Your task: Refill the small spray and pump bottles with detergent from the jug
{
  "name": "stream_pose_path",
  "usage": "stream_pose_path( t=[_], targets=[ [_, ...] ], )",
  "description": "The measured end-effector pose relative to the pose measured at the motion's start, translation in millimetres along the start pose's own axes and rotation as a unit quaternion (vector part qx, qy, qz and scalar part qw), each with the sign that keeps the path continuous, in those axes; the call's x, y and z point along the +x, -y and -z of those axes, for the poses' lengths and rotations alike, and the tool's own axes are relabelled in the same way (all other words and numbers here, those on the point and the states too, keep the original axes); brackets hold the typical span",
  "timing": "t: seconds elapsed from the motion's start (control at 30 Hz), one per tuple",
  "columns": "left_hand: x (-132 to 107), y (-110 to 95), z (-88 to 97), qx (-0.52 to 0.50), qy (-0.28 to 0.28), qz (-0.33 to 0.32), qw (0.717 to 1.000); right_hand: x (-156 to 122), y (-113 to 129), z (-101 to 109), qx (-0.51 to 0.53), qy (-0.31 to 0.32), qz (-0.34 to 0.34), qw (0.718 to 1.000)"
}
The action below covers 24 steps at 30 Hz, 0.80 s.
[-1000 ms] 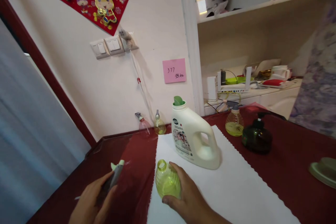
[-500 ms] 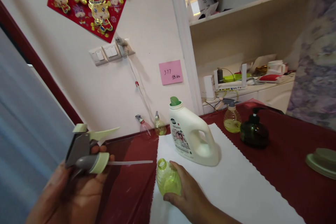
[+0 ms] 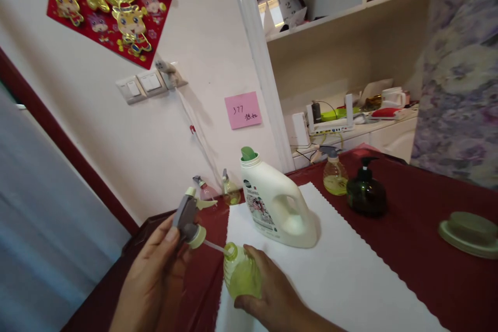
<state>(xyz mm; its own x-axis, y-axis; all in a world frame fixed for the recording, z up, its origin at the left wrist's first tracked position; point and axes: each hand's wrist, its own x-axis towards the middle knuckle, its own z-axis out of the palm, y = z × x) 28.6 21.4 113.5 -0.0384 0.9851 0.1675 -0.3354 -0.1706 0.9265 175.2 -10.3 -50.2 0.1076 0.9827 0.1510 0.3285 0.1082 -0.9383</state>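
My left hand (image 3: 155, 280) grips a grey and pale green spray trigger head (image 3: 189, 215). Its thin dip tube (image 3: 213, 246) points right, with the tip at the mouth of a small green bottle (image 3: 241, 275). My right hand (image 3: 272, 298) wraps round that bottle and holds it tilted on the white mat (image 3: 342, 275). A white detergent jug (image 3: 278, 199) with an open green spout stands just behind the bottle.
On the dark red table (image 3: 420, 212) stand a yellow spray bottle (image 3: 334, 174), a dark green pump bottle (image 3: 365, 192) and a green lid (image 3: 469, 225). Two small spray bottles (image 3: 218, 192) stand by the wall. A person in flowered cloth (image 3: 459, 72) is at the right.
My left hand brought the trigger head down and to the right, so the dip tube now reaches the bottle's mouth. The right hand kept its hold on the bottle.
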Motion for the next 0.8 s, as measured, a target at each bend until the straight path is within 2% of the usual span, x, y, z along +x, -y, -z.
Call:
stream_pose_path(
  t=[0.2,0.3,0.53,0.8],
  targets=[
    [10,51,6.2,0.046,0.058,0.086,0.994,2,2,2,-0.012,0.011,-0.006,1.000],
    [9,66,9.5,0.057,0.071,0.088,0.992,2,5,3,-0.010,0.009,-0.009,1.000],
    [8,76,17.3,0.103,0.116,0.064,0.986,2,6,4,-0.007,0.007,-0.002,1.000],
    [6,84,26.4,0.075,0.129,0.066,0.987,2,8,5,-0.014,0.014,-0.005,1.000]
  ],
)
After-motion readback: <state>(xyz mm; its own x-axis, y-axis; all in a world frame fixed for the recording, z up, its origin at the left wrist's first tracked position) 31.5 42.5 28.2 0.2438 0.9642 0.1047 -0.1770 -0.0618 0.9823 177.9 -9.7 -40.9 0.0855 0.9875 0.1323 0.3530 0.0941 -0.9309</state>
